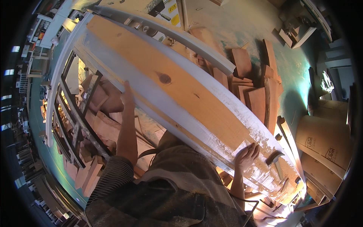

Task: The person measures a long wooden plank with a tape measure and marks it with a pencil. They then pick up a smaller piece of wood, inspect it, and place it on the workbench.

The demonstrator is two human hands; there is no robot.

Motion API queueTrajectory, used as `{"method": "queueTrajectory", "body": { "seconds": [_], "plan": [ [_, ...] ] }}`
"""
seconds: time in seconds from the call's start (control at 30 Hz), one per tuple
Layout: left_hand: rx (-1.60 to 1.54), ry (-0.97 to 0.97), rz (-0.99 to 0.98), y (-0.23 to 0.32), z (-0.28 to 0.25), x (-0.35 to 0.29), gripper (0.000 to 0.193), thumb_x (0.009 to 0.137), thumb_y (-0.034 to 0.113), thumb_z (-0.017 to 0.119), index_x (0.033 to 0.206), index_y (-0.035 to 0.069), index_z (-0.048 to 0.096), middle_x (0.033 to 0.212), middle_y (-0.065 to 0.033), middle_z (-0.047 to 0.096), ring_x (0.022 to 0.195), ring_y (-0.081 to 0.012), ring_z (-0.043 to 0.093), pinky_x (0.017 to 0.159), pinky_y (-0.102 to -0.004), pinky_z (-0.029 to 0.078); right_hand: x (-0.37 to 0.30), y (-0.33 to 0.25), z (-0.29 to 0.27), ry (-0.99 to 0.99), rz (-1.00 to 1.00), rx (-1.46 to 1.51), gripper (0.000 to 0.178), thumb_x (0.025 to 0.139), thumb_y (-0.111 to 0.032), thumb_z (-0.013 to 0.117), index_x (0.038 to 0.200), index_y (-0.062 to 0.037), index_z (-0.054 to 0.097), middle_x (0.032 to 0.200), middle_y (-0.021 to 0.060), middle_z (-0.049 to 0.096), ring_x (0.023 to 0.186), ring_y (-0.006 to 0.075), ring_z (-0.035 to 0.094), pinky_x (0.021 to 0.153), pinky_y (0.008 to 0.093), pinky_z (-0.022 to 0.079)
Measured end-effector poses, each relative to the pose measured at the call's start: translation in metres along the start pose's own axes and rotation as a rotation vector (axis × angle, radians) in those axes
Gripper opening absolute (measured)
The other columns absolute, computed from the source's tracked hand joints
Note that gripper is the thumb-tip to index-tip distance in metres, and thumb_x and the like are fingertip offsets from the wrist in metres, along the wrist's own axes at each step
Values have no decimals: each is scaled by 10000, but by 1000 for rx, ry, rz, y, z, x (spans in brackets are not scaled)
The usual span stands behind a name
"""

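Note:
A long wooden plank (166,75) with a dark knot lies on a pale, sawdust-covered machine table (264,162), running from the upper left to the lower right. My left hand (127,96) rests on the plank's near edge, fingers stretched out flat along it. At the plank's lower right end my right hand (246,156) presses down with its fingers curled over the wood. Neither hand carries a tool.
A dark push handle (275,158) sits on the table just right of my right hand. Several offcuts of reddish wood (251,81) are piled on the floor beyond the table. A metal frame rack (72,121) with more scraps stands on the left. Cardboard drums (325,142) stand on the right.

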State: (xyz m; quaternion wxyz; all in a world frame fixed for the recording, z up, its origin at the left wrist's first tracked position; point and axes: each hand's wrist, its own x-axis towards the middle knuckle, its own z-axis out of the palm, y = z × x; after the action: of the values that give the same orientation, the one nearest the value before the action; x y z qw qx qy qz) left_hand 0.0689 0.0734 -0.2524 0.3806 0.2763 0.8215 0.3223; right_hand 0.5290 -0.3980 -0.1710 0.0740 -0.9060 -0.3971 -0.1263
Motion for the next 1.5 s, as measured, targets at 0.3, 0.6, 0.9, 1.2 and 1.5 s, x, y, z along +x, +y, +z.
{"method": "queueTrajectory", "body": {
  "seconds": [0.3, 0.6, 0.9, 1.2, 1.5],
  "plan": [
    [-81, 10, 35, -6, -5, -2, 993, 860, 716, 684, 1244, -198, 616, 1280, -266, 667, 1136, -322, 646, 992, -398, 491, 9, -6, -5, -43, -11, 2, 452, 1088, -256, 419, 1410, 36, 541, 1430, 308, 524, 1317, 469, 509, 1096, 557, 417],
    [-36, -31, 39, 18, -16, -17, 852, 914, 610, 690, 1311, -138, 600, 1238, -246, 692, 1165, -333, 658, 989, -407, 502, -1, -1, -7, -91, -48, -134, 499, 1120, -274, 319, 1437, 68, 498, 1466, 250, 523, 1364, 437, 474, 1117, 563, 388],
    [-65, -93, 37, 21, -27, -21, 734, 947, 512, 694, 1293, -121, 565, 1181, -240, 700, 1127, -319, 668, 959, -415, 519, 40, -34, -32, 18, -129, -88, 297, 993, -105, 459, 1207, 79, 549, 1248, 299, 600, 1153, 511, 574, 991, 620, 507],
    [118, -8, 688, 192, -3, 30, 725, 866, 435, 783, 1298, -52, 462, 1238, -228, 488, 1192, -436, 508, 997, -492, 445, 108, -90, -20, -105, 564, 279, 356, 1004, -274, 520, 1126, 38, 639, 1142, 243, 659, 992, 400, 624, 912, 527, 536],
    [457, 143, 447, 273, 67, 64, 882, 660, 602, 849, 1294, 66, 551, 1454, -163, 313, 1316, -459, 359, 1037, -557, 420, 127, -123, -7, -145, 913, 330, 381, 1046, -316, 495, 1025, 12, 688, 1020, 208, 688, 871, 329, 647, 862, 470, 545]
  ]
}}
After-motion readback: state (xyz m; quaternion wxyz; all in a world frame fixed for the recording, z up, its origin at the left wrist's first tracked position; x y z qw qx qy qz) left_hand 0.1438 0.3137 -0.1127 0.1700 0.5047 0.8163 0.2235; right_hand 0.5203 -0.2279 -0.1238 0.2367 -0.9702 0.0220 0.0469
